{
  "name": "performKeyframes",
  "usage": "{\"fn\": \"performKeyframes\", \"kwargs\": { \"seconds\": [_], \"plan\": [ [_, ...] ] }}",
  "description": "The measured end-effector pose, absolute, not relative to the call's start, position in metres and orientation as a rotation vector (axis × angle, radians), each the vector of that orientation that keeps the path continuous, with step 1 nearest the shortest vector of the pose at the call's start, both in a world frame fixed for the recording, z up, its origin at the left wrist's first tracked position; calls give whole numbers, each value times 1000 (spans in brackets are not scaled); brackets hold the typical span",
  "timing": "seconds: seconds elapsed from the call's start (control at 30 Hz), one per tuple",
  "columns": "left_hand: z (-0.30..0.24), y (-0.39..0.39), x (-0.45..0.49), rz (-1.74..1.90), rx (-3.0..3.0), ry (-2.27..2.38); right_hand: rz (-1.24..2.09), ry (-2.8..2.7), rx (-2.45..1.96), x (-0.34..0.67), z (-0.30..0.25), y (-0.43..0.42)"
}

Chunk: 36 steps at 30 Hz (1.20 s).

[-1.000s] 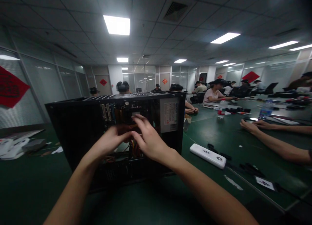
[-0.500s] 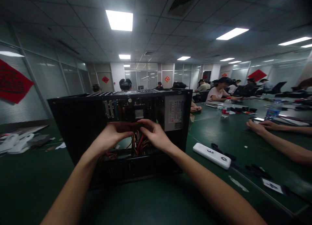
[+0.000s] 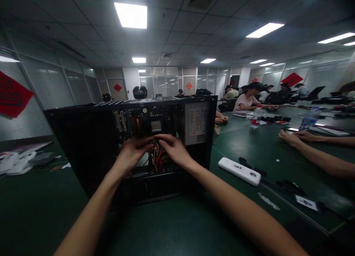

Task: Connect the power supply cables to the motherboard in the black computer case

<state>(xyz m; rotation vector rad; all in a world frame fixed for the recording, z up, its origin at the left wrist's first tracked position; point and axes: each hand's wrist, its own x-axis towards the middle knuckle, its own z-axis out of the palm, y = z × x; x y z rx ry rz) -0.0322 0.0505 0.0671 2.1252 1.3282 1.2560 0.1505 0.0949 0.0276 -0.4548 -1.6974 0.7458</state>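
Note:
An open black computer case stands upright on the table, its inside facing me. Both my hands reach into it. A bundle of red, yellow and black wires runs up to a small dark connector, mostly covered by my fingers. My left hand is closed, thumb and fingers pinching at the connector's left side. Pressing from the right, my right hand is also closed on it. Behind my fingers sit a silver square heatsink or chip and slots. A labelled power supply is at the upper right.
Right of the case lie a white power bank marked 3, black cables and a tag marked 4. A neighbour's hands hold a phone; bottles stand beyond. White items lie at left.
My view has shifted slightly, so the case appears higher and a little left. My fingertips stay together above the wires, and a dark connector now shows between them.

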Motion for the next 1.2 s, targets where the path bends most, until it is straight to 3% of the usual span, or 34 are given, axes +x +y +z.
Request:
{"fn": "performKeyframes", "kwargs": {
  "seconds": [0.17,0.4,0.63,0.77,0.93,1.2],
  "plan": [
    [64,53,-34,1068,2257,1251,695,-1736,-482,153,26,97],
    [60,52,-39,1178,2483,1396,654,-1862,-440,157,24,99],
    [43,66,-49,1075,2999,1300,-155,-2212,-519,163,23,94],
    [37,65,-47,1043,2971,1386,-423,-2264,-723,161,27,89],
    [34,71,-52,1045,2954,1467,-351,-2355,-1179,163,30,87],
    [49,94,-55,499,2919,1634,-186,-2377,-1352,166,27,87]
  ]
}}
